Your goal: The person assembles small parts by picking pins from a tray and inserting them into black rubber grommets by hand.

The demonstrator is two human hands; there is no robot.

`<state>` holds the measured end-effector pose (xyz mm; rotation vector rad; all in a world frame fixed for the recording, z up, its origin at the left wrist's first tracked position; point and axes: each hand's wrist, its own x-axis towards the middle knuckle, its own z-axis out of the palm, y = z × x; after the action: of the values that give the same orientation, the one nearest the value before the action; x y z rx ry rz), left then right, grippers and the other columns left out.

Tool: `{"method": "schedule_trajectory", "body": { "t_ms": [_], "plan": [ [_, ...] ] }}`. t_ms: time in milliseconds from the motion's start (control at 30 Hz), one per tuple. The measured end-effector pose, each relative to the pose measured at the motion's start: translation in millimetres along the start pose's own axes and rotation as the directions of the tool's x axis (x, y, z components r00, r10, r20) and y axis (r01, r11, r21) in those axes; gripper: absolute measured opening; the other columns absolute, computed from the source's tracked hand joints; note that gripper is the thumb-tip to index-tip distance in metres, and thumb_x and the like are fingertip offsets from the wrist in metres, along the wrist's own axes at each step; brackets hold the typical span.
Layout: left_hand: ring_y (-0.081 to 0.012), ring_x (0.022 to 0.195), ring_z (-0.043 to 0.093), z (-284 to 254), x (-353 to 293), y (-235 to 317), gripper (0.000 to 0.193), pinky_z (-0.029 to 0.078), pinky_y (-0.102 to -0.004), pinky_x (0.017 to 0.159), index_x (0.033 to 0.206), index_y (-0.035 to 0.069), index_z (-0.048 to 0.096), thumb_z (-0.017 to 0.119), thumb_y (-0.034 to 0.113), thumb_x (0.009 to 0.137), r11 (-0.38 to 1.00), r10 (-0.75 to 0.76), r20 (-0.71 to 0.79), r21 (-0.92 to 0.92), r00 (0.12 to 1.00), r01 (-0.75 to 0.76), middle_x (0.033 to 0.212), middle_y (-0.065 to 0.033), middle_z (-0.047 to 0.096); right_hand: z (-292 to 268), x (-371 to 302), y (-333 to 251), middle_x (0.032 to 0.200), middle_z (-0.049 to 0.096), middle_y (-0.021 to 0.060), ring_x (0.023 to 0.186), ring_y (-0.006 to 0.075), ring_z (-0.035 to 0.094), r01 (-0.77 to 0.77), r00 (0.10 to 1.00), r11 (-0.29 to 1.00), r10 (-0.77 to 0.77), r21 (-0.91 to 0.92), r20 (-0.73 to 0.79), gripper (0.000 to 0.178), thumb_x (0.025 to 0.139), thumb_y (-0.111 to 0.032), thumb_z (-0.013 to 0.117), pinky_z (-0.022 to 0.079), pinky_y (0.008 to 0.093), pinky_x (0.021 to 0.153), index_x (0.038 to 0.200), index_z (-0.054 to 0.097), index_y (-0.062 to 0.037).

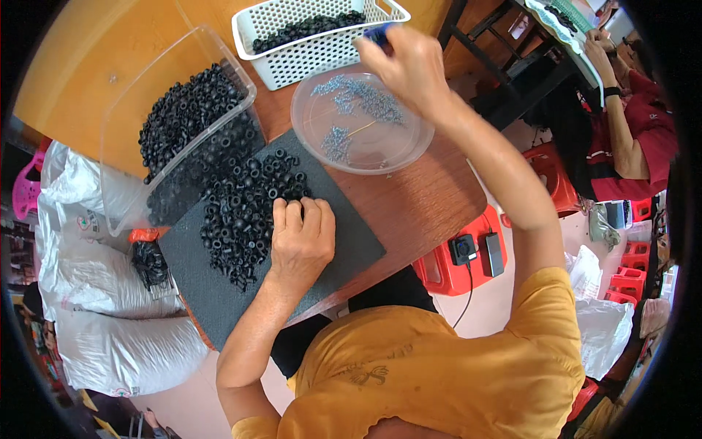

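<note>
A heap of small black ring-shaped parts (248, 227) lies on a dark grey mat (344, 241). My left hand (303, 238) rests at the heap's right edge, fingers curled down and close together among the parts. Its fingertips are hidden, so what they pinch does not show. Raised over the right end of a white perforated basket (281, 73) is my right hand (417, 69), closed in a fist around a small blue object (379, 34) of unclear kind. Below that hand, a round translucent lid-like tray (314, 150) carries many small blue-grey pieces (369, 101) and a thin yellowish stick (360, 130).
A clear plastic bin (252, 95) full of black parts stands left of the basket, which also holds black parts. White sacks (124, 351) are stacked at the left. A red stool (446, 274) with black devices stands right of the wooden table (439, 194). Another person (636, 132) sits far right.
</note>
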<state>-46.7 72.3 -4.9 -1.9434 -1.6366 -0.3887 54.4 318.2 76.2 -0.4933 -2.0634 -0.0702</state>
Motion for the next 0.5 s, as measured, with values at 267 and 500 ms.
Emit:
{"method": "schedule_trajectory", "body": {
  "t_ms": [267, 500],
  "plan": [
    [-0.0238, 0.071, 0.049, 2.8, 15.8, -1.4, 0.019, 0.046, -0.0422, 0.079, 0.087, -0.005, 0.058, 0.055, 0.007, 0.072, 0.994, 0.001, 0.054, -0.111, 0.999, 0.005, 0.077, -0.0128, 0.050, 40.1, 77.5, 45.5, 0.075, 0.061, 0.0261, 0.074, 0.0426, 0.060, -0.062, 0.989, 0.986, 0.081, -0.157, 0.122, 0.037, 0.069, -0.029, 0.071, 0.048, 0.0482, 0.069, 0.078, 0.060, 0.0040],
    [-0.0211, 0.066, 0.046, 9.1, 20.2, -7.7, 0.015, 0.039, -0.0331, 0.062, 0.082, -0.005, 0.057, 0.055, 0.005, 0.070, 0.998, 0.052, 0.094, -0.024, 0.994, -0.050, 0.071, -0.0112, 0.047, 30.1, -10.6, 20.3, 0.067, 0.058, 0.0204, 0.064, 0.0353, 0.059, -0.045, 0.907, 0.990, -0.016, 0.133, 0.420, 0.021, 0.073, -0.018, 0.068, 0.045, 0.0424, 0.057, 0.074, 0.060, 0.0009]
  ]
}}
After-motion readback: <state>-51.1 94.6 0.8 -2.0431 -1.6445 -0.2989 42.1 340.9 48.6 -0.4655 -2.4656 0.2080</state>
